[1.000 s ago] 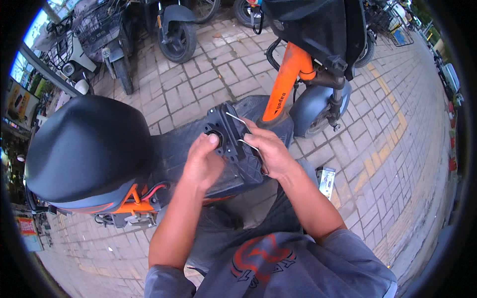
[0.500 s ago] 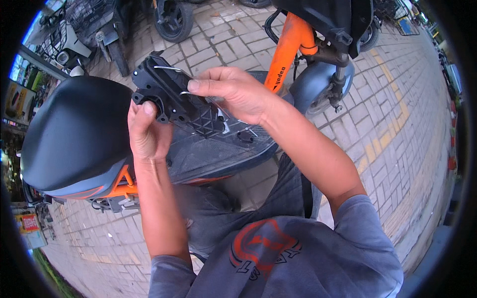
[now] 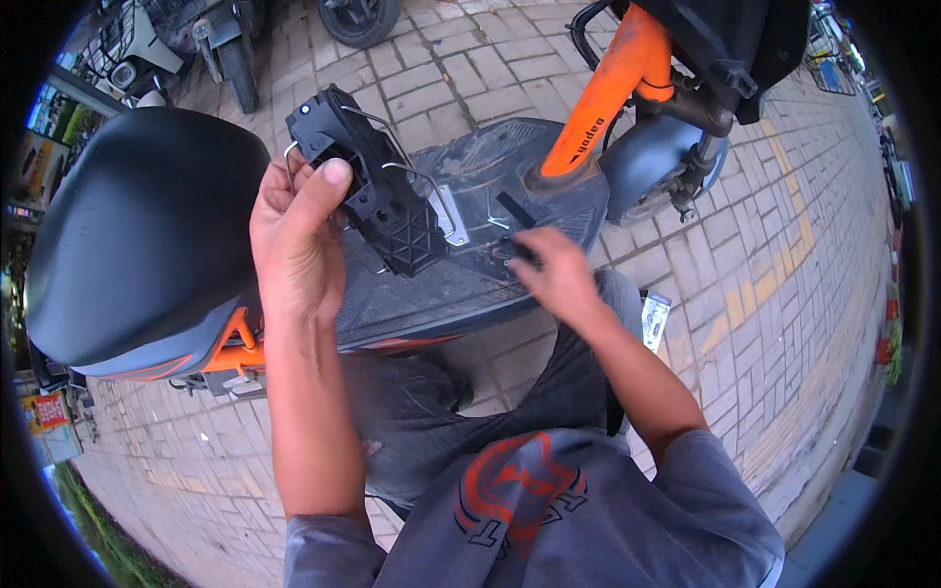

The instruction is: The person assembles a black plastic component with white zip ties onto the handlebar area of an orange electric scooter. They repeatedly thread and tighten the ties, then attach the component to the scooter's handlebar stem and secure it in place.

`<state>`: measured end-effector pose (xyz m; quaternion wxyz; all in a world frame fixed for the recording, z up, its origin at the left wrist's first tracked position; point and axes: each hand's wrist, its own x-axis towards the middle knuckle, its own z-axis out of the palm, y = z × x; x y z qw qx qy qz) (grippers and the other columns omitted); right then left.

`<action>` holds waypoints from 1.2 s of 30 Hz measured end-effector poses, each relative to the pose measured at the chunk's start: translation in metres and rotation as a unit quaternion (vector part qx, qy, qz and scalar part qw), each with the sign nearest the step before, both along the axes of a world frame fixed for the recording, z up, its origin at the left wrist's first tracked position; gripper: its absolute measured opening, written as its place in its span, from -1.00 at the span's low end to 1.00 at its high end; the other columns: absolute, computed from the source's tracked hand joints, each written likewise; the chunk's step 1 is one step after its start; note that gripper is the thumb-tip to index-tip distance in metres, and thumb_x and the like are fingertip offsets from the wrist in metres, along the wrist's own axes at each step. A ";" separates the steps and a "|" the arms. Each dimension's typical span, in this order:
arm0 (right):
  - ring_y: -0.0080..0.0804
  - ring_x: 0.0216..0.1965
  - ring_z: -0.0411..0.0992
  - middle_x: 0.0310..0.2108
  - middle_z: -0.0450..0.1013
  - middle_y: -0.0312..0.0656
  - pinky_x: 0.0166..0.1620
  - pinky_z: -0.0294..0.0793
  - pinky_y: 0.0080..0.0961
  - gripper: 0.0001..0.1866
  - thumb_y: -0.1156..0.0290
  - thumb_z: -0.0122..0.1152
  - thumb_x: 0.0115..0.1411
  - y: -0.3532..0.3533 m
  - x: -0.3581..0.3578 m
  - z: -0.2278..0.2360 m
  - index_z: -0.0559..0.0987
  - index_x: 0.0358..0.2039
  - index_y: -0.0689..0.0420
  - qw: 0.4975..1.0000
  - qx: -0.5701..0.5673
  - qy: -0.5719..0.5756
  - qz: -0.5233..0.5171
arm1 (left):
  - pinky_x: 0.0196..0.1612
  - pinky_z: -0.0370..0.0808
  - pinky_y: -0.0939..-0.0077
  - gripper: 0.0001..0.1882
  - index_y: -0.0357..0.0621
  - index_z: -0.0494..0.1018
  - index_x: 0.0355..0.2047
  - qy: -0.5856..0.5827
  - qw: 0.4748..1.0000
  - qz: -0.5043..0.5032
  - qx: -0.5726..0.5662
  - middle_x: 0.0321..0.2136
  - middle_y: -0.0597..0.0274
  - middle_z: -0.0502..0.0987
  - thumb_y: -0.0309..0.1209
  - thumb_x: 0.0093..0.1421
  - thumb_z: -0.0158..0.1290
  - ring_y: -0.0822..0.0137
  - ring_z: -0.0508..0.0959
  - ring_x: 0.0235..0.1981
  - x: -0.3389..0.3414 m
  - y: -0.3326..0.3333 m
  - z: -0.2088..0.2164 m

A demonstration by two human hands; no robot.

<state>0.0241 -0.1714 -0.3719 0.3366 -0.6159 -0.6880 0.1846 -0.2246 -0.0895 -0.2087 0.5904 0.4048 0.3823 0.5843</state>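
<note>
My left hand (image 3: 299,230) grips a black plastic bracket (image 3: 400,220) with bent silver wire arms, its thumb pressed on the near side. The bracket is tilted above the scooter's footboard (image 3: 392,304). Over the footboard's right part, my right hand (image 3: 561,274) has its thumb and fingers closed around a small black part (image 3: 526,252); motion blurs it slightly. Just beyond these fingers lie an L-shaped hex key (image 3: 498,218) and a short black strip (image 3: 515,208). A silver metal plate (image 3: 454,218) shows beside the bracket's right edge.
The scooter's black seat (image 3: 147,235) stands at the left. Its orange frame tube (image 3: 598,103) and front wheel fender (image 3: 652,171) are at the right. Several parked two-wheelers, including one wheel (image 3: 360,18), stand on the brick paving behind. A printed white sheet (image 3: 655,321) shows beside my right leg.
My right hand has let go of the bracket's wire and moved down right to the small black part. My left hand keeps the bracket, now turned more upright. The view has shifted slightly.
</note>
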 end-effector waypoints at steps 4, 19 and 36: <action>-0.58 -0.33 0.44 -0.27 0.53 -0.23 -0.23 0.46 -0.63 -0.65 0.45 0.43 0.08 -0.010 0.070 0.013 0.58 -0.13 0.26 0.828 -0.065 0.487 -0.271 | -0.06 0.39 0.62 -0.67 -0.20 0.44 -0.12 -0.018 1.000 0.013 0.004 -0.27 0.35 0.57 -0.43 0.12 0.23 0.50 0.54 -0.23 -0.004 -0.001 0.000; -0.09 -0.24 0.50 -0.30 0.51 -0.11 -0.17 0.51 -0.26 -0.74 0.40 0.37 0.02 -0.005 -0.063 -0.014 0.61 -0.24 0.15 0.998 0.033 -0.035 0.035 | -0.11 0.38 0.62 -0.66 -0.19 0.43 -0.14 0.014 1.000 0.020 -0.014 -0.28 0.33 0.56 -0.35 0.12 0.25 0.50 0.50 -0.26 -0.002 0.007 -0.006; -0.29 -0.24 0.41 -0.42 0.40 -0.26 -0.20 0.40 -0.36 -0.91 0.47 0.14 -0.04 0.012 -0.005 -0.008 0.60 -0.52 0.12 0.961 0.021 -0.233 0.144 | -0.12 0.45 0.58 -0.64 -0.22 0.46 -0.12 -0.037 0.995 -0.070 -0.065 -0.26 0.29 0.60 -0.31 0.14 0.24 0.46 0.56 -0.24 0.006 0.004 -0.010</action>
